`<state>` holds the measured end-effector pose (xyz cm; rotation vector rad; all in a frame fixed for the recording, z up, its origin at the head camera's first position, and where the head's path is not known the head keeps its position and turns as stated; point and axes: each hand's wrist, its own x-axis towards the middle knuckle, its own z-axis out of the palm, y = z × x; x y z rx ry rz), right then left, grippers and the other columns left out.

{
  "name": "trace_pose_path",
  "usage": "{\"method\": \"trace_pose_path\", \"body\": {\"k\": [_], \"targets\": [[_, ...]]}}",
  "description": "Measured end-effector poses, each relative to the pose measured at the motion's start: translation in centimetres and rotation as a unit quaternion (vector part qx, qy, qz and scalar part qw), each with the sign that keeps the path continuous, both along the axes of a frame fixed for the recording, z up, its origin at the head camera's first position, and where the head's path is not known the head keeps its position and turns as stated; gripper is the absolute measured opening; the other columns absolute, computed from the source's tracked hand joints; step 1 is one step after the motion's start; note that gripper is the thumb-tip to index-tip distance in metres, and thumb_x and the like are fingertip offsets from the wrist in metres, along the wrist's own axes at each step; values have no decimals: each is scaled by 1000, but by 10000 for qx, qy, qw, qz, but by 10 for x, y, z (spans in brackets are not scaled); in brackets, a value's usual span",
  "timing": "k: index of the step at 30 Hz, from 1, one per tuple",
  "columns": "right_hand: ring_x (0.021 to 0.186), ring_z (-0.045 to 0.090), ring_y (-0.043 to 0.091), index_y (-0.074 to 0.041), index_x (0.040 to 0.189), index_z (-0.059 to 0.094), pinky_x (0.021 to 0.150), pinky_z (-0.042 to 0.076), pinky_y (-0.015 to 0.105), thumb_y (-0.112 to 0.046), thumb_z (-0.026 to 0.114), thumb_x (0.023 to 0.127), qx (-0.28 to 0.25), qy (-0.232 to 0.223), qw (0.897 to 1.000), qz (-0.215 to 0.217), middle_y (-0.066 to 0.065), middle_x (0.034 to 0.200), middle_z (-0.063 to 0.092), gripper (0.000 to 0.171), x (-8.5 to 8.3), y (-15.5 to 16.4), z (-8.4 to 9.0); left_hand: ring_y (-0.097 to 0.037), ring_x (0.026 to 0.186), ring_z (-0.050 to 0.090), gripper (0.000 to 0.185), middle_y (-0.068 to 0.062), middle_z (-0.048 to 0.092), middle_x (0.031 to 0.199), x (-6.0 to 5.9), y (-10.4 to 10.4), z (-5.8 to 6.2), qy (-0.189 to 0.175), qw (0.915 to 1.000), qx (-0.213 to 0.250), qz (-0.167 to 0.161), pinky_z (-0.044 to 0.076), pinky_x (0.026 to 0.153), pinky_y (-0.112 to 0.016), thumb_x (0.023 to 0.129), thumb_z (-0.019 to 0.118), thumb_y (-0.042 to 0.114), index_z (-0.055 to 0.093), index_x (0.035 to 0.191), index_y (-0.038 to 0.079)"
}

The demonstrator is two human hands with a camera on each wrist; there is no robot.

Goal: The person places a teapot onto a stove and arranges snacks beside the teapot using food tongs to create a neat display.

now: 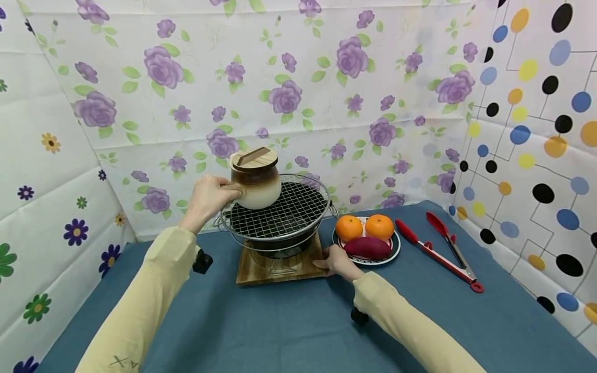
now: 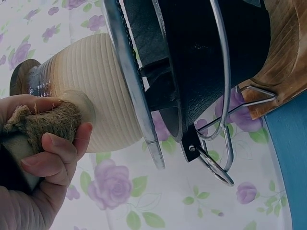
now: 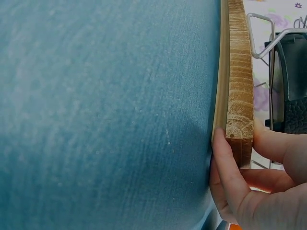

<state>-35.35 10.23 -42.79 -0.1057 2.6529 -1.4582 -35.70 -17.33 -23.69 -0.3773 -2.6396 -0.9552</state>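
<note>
My left hand [image 1: 211, 201] grips the rope-wrapped side handle [image 2: 45, 123] of a cream and brown ceramic teapot [image 1: 261, 190]. A wooden lid [image 1: 254, 158] covers the pot. It is at the left part of a round wire mesh [image 1: 294, 207] on a black tabletop grill [image 2: 211, 62]; whether its base touches the mesh I cannot tell. Under the grill lies a square wooden board [image 1: 305, 267]. My right hand [image 1: 339, 263] holds the board's front right corner, with the thumb on top and fingers underneath in the right wrist view.
Right of the grill, a plate [image 1: 396, 243] bears two oranges [image 1: 380, 227] and a purple sweet potato [image 1: 367, 248]. Red-handled tongs [image 1: 440, 256] lie spread farther right. Blue cloth [image 1: 280, 326] covers the table, and patterned sheets [image 1: 298, 129] enclose its back and sides.
</note>
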Motion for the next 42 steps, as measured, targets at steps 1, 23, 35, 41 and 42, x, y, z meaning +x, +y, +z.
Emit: {"method": "trace_pose_path", "body": {"k": [1,23,35,41,42], "targets": [[61,62,21,10,107,60,52,54,30,-8,69,81,1,4,10000,7,11,80,62,33,0,0,0,-30,60,60,21,-8,61,61,0,0,0,-5,10000,9,-3,45,44,-27,78,65,18,70,88,1],[58,62,23,12,109,58,52,54,30,-8,69,81,12,-2,10000,22,11,76,60,35,-2,1,-1,-19,50,54,26,-9,62,65,-1,2,2,-145,9999,-62,-14,45,45,-30,78,66,22,68,92,0],[58,63,24,13,109,58,54,54,31,-7,69,81,-40,-51,10000,9,12,75,60,35,0,0,0,-19,54,56,32,-9,61,65,2,-1,2,-174,9998,-133,34,46,47,-30,80,65,28,65,94,-1],[61,63,24,13,110,56,55,54,31,-6,69,81,-128,-108,9999,-6,13,80,60,37,1,0,2,-28,58,56,30,-8,59,61,5,-2,4,-245,9996,-35,165,42,41,-31,78,63,34,66,85,5],[61,63,24,13,110,57,55,54,31,-6,69,81,-147,-120,9998,-15,13,79,60,36,1,0,2,-28,58,55,31,-8,59,60,5,-2,4,-219,9996,-66,183,40,40,-30,79,62,36,66,83,6]]}}
